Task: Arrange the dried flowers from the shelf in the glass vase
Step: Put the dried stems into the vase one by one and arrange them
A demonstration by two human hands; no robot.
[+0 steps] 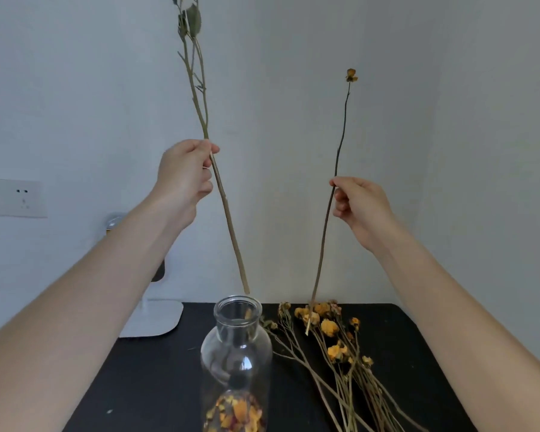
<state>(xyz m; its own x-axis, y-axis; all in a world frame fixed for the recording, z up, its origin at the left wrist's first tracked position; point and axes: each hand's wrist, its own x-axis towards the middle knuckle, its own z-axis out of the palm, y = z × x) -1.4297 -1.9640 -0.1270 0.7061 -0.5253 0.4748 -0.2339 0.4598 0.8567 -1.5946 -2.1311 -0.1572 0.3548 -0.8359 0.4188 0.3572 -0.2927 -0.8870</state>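
A clear glass vase (237,341) stands on the black table (144,378), with dried petals in its bottom. My left hand (183,179) pinches a long leafy dried stem (228,219), held upright; its cut end hangs just above the vase mouth. My right hand (360,204) pinches a thinner stem (325,226) topped by a small yellow dried flower (351,75); its lower end hangs over the bunch. A bunch of dried yellow flowers (331,344) lies on the table right of the vase.
A white stand base (156,319) sits at the back left of the table, against the grey wall. A wall socket plate (13,198) is at the far left. The table's rounded right corner (399,310) is near the wall.
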